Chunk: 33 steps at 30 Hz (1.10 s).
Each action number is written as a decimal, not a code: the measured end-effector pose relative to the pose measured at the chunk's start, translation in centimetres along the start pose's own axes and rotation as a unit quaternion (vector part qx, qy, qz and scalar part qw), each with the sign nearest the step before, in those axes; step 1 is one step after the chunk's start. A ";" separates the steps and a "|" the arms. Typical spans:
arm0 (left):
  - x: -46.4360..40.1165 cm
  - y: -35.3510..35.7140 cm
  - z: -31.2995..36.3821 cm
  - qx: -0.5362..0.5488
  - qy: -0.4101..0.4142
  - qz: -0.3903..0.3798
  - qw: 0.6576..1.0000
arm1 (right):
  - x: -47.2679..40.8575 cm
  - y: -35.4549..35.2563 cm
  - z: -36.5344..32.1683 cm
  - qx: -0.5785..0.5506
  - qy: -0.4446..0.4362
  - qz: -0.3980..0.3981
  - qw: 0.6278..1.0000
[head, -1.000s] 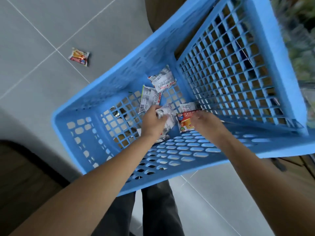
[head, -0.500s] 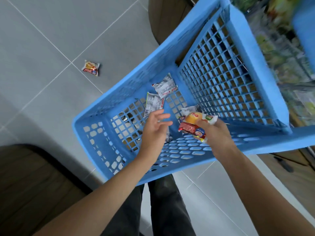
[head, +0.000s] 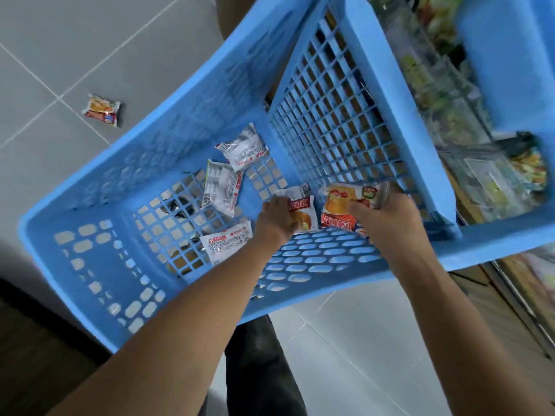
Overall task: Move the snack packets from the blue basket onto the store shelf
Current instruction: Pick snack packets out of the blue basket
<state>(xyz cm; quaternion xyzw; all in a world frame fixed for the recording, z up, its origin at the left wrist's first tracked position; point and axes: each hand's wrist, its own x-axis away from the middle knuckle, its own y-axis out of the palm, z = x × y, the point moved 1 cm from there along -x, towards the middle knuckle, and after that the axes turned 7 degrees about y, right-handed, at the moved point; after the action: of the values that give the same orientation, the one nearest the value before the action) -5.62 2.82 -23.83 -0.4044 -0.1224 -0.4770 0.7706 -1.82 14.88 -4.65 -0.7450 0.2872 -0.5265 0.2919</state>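
Note:
A blue plastic basket fills the middle of the view, with both of my arms reaching into it. My right hand holds an orange and red snack packet lifted near the basket's right wall. My left hand is closed on a second snack packet lying on the basket floor. Three white packets lie loose inside: one at the back, one in the middle and one near my left forearm. The store shelf with blurred goods stands at the right.
One more snack packet lies on the grey tiled floor left of the basket. A dark wooden surface sits at the lower left. My dark trouser legs show below the basket. A second blue item is at the upper right.
My right hand has lifted its orange packet higher and to the right. My left hand, which was open half a second ago, has closed on another packet on the basket floor.

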 end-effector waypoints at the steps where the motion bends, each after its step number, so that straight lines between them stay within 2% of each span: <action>1: -0.2 0.4 -0.3 -0.006 -0.017 0.007 1.000 | -0.1 0.1 0.0 -0.006 0.000 0.004 1.000; 3: -0.7 0.5 -1.1 -0.026 -0.016 0.016 0.999 | -0.3 0.3 0.2 -0.018 -0.006 0.008 1.000; 6: -0.5 -0.6 -2.7 -0.094 -0.006 -0.033 0.995 | -0.4 0.8 0.2 -0.055 0.008 0.007 0.998; 8: 0.4 -1.5 -3.8 -0.079 -0.006 -0.046 0.996 | -0.4 1.1 0.1 -0.097 0.031 -0.001 0.995; 11: 3.0 -3.3 -4.1 0.123 -0.058 -0.016 0.991 | -0.2 1.4 -0.2 -0.149 0.066 -0.029 0.986; 14: 6.8 -6.3 -2.7 0.368 -0.121 0.089 0.917 | 0.2 2.1 -0.5 -0.162 0.083 -0.067 0.981; 16: 9.2 -8.7 -1.5 0.434 -0.098 0.125 0.887 | 0.7 2.8 -0.8 -0.174 0.085 -0.098 0.976; 19: 12.0 -12.0 0.8 0.523 -0.042 0.066 0.849 | 2.1 3.8 -1.4 -0.203 0.059 -0.163 0.964; 22: 13.3 -13.3 2.4 0.560 -0.031 0.007 0.828 | 4.4 5.1 -1.8 -0.273 0.045 -0.282 0.919; 24: 13.8 -13.7 2.5 0.565 -0.038 0.008 0.824 | 5.8 6.0 -1.7 -0.329 0.052 -0.332 0.882; 26: 14.2 -14.2 2.0 0.543 -0.040 0.020 0.838 | 6.6 6.3 -1.6 -0.342 0.085 -0.348 0.868; 28: 14.7 -14.4 1.3 0.479 -0.034 0.020 0.877 | 7.1 6.2 -1.2 -0.318 0.084 -0.376 0.867; 30: 15.2 -14.3 1.1 0.409 -0.014 -0.013 0.912 | 7.4 6.1 -0.7 -0.293 0.054 -0.392 0.871; 33: 15.5 -14.8 1.8 0.388 0.026 -0.080 0.918 | 7.5 5.8 -0.4 -0.267 0.042 -0.397 0.877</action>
<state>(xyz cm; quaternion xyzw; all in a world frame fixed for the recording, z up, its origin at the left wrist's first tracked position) -9.59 -8.98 -6.28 -0.0503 -0.3093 -0.4623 0.8295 -0.79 5.46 -4.26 -0.8234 0.1093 -0.5322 -0.1638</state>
